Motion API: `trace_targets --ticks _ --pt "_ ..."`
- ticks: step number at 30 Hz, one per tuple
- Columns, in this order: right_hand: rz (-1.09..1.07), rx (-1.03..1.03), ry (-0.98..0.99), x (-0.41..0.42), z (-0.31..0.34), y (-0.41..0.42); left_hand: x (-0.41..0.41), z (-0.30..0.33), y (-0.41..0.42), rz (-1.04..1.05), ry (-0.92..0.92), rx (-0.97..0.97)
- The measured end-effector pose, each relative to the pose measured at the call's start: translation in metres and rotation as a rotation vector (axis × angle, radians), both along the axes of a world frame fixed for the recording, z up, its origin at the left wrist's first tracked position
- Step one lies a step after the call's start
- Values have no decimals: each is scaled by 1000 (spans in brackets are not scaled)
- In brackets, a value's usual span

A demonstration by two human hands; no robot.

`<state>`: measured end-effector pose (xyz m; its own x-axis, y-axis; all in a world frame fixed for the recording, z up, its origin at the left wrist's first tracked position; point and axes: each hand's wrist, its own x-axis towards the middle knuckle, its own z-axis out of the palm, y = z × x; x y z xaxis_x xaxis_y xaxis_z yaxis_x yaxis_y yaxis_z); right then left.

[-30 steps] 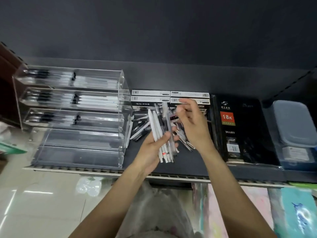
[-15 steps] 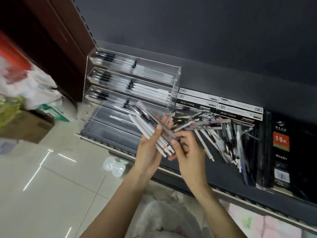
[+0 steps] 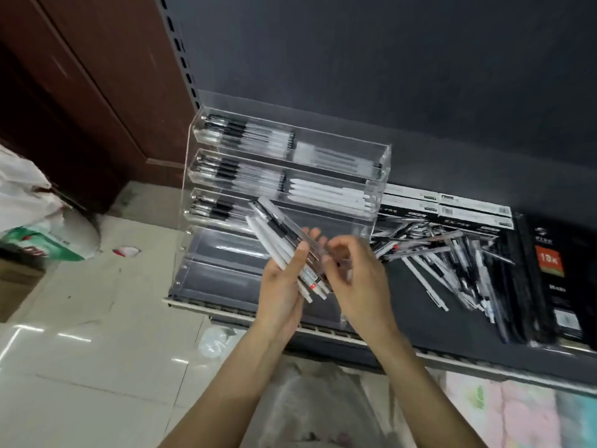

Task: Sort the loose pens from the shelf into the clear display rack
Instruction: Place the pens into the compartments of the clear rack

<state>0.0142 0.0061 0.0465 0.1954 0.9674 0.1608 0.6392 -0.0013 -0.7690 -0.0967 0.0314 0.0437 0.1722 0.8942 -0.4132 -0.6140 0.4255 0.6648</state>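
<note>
My left hand (image 3: 281,286) grips a bundle of white and black pens (image 3: 277,236), fanned up and to the left in front of the clear display rack (image 3: 374,176). My right hand (image 3: 358,276) is beside the bundle's lower end, fingers curled and blurred; whether it pinches a pen I cannot tell. The rack's upper three tiers hold rows of pens; its lower two tiers look bare. A heap of loose pens (image 3: 452,257) lies on the dark shelf (image 3: 403,318) to the right of the rack.
Pen boxes (image 3: 458,205) stand behind the heap. A black diary pack (image 3: 559,273) lies at the shelf's right end. On the floor to the left are plastic bags (image 3: 29,218) and a cardboard box (image 3: 16,279). A brown wooden panel (image 3: 97,76) rises at upper left.
The view has swung left, towards the rack. Both hands with the bundle have left the loose heap and now sit in front of the rack's lower tiers.
</note>
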Motion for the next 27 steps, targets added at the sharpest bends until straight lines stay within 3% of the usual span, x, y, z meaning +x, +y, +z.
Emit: trace_targets --ticks 5,11,16,21,27 --pt "-17 72 -135 -27 16 28 -35 4 34 -101 7 48" --pt "-251 220 -525 30 64 66 -63 5 67 -93 -129 35" --pt "-222 82 -814 69 81 119 -71 1 83 -119 -199 36" --pt "-103 36 -921 67 70 150 -68 2 88 -112 -188 30" --pt "-118 -50 -1068 68 54 164 -61 7 97 -124 -163 -12"
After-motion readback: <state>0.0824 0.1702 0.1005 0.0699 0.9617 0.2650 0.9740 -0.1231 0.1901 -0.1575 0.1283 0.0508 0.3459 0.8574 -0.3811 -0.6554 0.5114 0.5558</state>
